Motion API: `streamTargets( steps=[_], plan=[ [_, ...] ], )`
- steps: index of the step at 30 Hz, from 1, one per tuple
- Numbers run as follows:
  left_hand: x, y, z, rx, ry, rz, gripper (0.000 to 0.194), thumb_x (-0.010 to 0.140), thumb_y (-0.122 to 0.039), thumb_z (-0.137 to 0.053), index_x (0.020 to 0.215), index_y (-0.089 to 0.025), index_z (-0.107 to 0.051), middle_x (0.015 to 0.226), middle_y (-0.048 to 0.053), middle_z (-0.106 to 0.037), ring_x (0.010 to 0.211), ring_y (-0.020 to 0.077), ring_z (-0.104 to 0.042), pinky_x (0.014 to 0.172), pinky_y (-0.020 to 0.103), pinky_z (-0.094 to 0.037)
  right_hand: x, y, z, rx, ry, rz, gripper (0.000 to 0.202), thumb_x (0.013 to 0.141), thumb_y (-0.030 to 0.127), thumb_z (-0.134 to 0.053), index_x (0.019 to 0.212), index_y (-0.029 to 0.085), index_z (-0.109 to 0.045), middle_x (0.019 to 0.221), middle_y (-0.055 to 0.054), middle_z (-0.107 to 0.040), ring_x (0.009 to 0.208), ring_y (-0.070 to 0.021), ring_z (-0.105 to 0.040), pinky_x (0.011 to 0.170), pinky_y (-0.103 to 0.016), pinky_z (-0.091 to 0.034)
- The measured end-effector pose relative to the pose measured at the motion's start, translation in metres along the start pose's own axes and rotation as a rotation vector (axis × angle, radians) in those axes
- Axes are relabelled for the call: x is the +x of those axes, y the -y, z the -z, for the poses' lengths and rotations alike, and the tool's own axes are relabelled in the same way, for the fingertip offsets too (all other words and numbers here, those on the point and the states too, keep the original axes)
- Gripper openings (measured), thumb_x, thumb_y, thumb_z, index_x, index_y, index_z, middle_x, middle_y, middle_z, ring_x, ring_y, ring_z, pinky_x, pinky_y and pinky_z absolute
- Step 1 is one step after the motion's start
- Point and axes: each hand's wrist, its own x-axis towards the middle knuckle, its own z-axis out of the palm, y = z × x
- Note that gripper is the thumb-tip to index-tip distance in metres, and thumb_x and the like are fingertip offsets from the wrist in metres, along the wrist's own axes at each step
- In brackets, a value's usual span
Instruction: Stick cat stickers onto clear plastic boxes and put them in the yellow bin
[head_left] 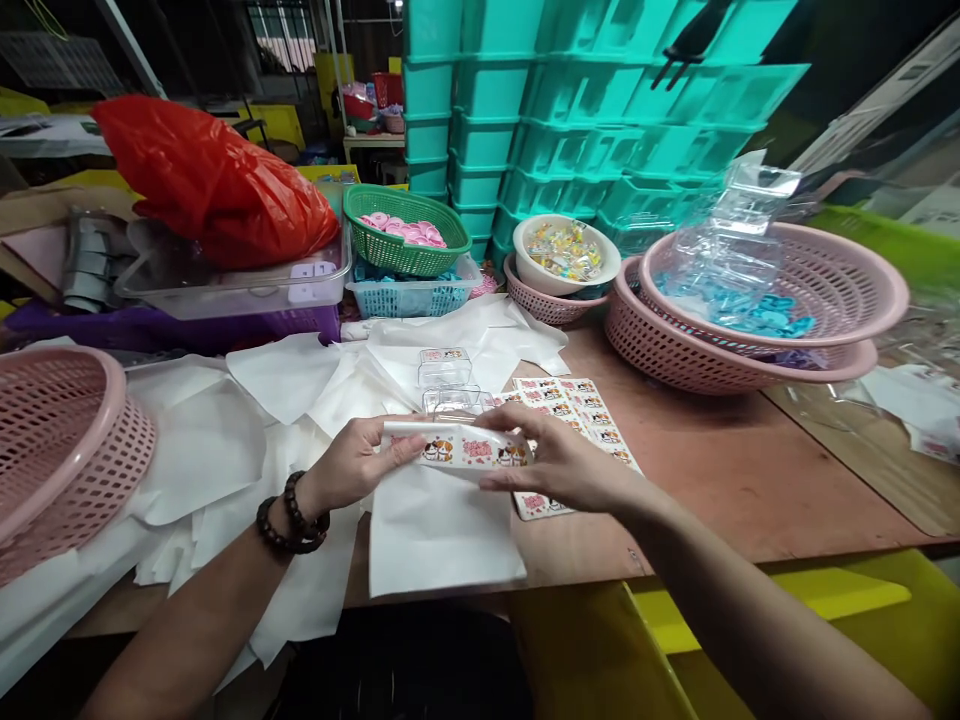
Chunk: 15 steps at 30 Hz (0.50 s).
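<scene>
Between my two hands is a sticker sheet (459,450) with cartoon cats and pink print along its upper strip. Its blank white part hangs down toward the table edge. My left hand (352,465) pinches the strip's left end, thumb on the front. At the right end, my right hand (566,460) grips it between thumb and fingers. Just beyond the strip stand small clear plastic boxes (444,374), one with a cartoon label on it; the nearer one is partly hidden. Printed sticker sheets (600,420) lie beside and partly behind my right hand.
Blank white papers (202,440) overlap across the left of the table (712,470). Pink baskets (67,450) (847,290) stand at both sides. Behind are a green basket (405,255), a white bowl (566,285), a red bag (217,180) and stacked teal crates (487,140).
</scene>
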Motion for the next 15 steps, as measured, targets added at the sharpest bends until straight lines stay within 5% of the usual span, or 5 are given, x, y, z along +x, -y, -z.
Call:
streamTargets(
  steps=[3,5,7,11,15],
  plan=[
    [-0.012,-0.008,0.001,0.174,-0.090,-0.027,0.044,0.087,-0.053,-0.062,0.113,-0.019,-0.072,0.119,0.010,-0.073,0.110,0.0287,-0.068,0.098,0.042,-0.055,-0.009,0.009,-0.023,0.113,-0.049,-0.105,0.026,0.068,0.036,-0.075,0.084,0.019,-0.062,0.077,0.000,-0.065,0.071,-0.0164,-0.061,0.064,-0.029,-0.049],
    [-0.019,-0.016,0.002,0.365,-0.235,-0.147,0.059,0.073,-0.052,-0.077,0.122,-0.020,-0.066,0.132,0.012,-0.065,0.122,0.0311,-0.061,0.106,0.045,-0.048,-0.014,0.011,-0.033,0.106,-0.062,-0.131,0.021,0.068,0.032,-0.075,0.079,0.019,-0.061,0.071,0.002,-0.063,0.066,-0.0149,-0.058,0.060,-0.027,-0.047],
    [-0.022,-0.025,0.000,0.499,-0.261,-0.226,0.075,0.061,-0.051,-0.086,0.126,-0.021,-0.063,0.133,0.012,-0.064,0.123,0.0323,-0.059,0.107,0.046,-0.045,-0.019,0.014,-0.038,0.098,-0.034,-0.127,0.017,0.070,0.029,-0.073,0.077,0.020,-0.061,0.072,0.002,-0.064,0.067,-0.0144,-0.058,0.061,-0.027,-0.047],
    [-0.019,-0.036,-0.004,0.479,0.038,-0.036,0.026,0.074,-0.045,-0.078,0.083,-0.021,-0.075,0.082,0.002,-0.076,0.077,0.0196,-0.068,0.074,0.030,-0.052,-0.026,0.023,-0.041,0.131,0.050,-0.108,0.014,0.077,0.031,-0.069,0.079,0.018,-0.063,0.071,0.001,-0.063,0.065,-0.0131,-0.057,0.060,-0.026,-0.046],
    [-0.013,-0.034,-0.006,0.317,0.207,0.078,0.023,0.081,-0.038,-0.070,0.075,-0.016,-0.074,0.063,-0.002,-0.068,0.057,0.0095,-0.052,0.053,0.019,-0.038,-0.031,0.022,-0.040,0.090,0.021,-0.045,0.018,0.078,0.035,-0.071,0.081,0.018,-0.065,0.074,-0.001,-0.065,0.067,-0.0138,-0.058,0.061,-0.026,-0.048]
  ],
)
